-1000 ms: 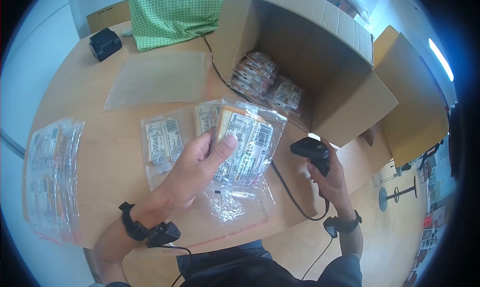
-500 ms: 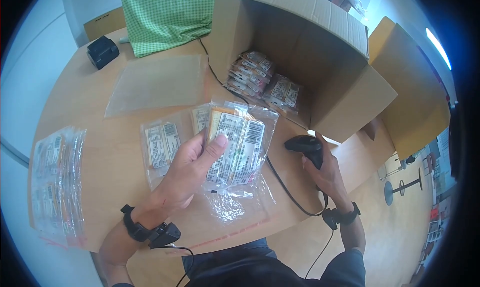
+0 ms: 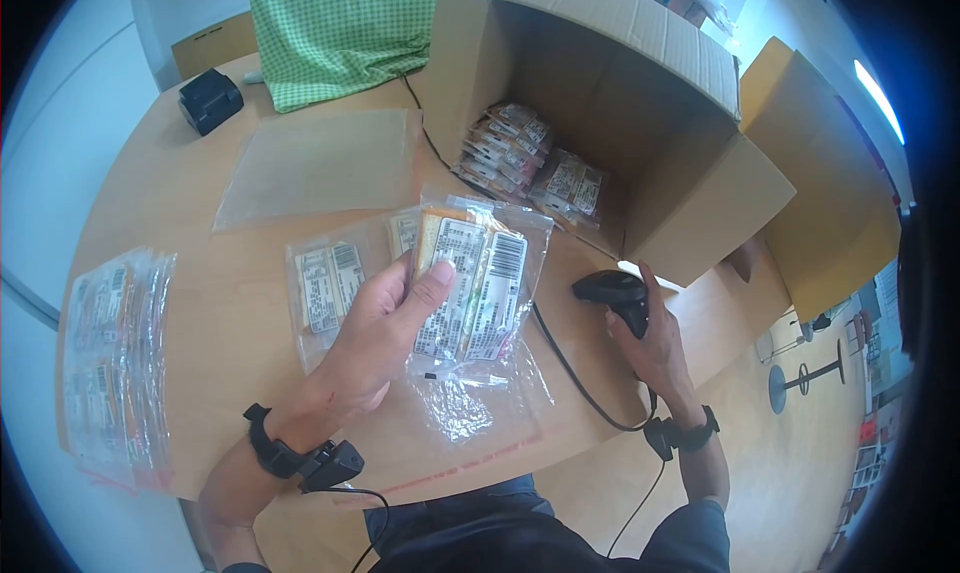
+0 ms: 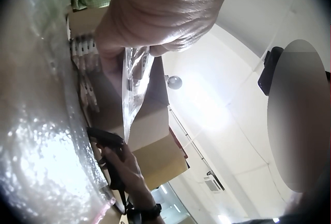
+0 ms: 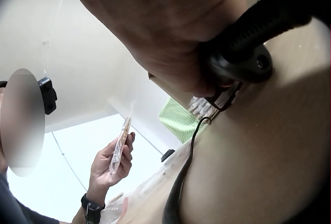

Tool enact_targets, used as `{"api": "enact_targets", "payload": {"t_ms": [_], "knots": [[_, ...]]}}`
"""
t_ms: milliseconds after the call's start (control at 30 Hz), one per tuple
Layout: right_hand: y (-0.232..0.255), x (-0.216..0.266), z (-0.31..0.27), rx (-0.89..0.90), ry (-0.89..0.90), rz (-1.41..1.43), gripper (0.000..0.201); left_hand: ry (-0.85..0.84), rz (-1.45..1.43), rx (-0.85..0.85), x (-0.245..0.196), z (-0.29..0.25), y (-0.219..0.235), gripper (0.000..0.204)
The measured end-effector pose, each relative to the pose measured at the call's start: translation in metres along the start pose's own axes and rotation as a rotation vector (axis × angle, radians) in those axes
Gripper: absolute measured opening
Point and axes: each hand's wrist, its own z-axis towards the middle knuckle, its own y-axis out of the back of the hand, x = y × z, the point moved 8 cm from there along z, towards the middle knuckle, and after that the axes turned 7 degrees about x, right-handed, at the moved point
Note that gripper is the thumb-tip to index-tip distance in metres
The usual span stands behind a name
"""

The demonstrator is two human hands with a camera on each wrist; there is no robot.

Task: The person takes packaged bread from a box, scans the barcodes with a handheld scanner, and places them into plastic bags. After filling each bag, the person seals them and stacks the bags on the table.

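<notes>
My left hand (image 3: 375,338) grips a clear plastic packet (image 3: 475,303) by its left side, thumb on the front. Inside are flat, bread-like pieces, and two white printed labels, one with a barcode, face up toward the head camera. In the left wrist view the packet (image 4: 135,87) appears edge-on. My right hand (image 3: 660,358) holds a black handheld barcode scanner (image 3: 612,291) by its handle, to the right of the packet. The right wrist view shows the scanner's black handle (image 5: 243,58) up close. Beneath the left hand lies a large clear bag (image 3: 465,408) with labelled packets (image 3: 330,288).
An open cardboard box (image 3: 700,208) on its side contains stacked packets (image 3: 505,148). More bagged packets (image 3: 115,363) lie at the table's left edge. A flat clear sheet (image 3: 315,163), a black device (image 3: 210,101) and a green checked cloth (image 3: 340,38) are farther back. The scanner's cable (image 3: 575,373) crosses the table.
The left hand and packet have shifted slightly left in the head view. In the right hand, the scanner has moved a little left, with the index finger now straighter along it.
</notes>
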Motion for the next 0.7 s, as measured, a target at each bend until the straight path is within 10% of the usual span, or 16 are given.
{"api": "enact_targets", "payload": {"t_ms": [467,533,700], "knots": [[0.003,-0.001,-0.002,-0.021,-0.051,-0.012,0.080,0.002,-0.009,-0.024,0.003,0.002,0.005,0.042],[0.024,0.028,-0.016,-0.378,0.254,-0.371,0.076,-0.005,-0.015,-0.027,0.002,0.002,0.006,0.042],[0.022,0.091,-0.038,-0.219,0.478,0.079,0.071,-0.011,-0.036,-0.047,0.003,0.000,0.002,0.042]]}}
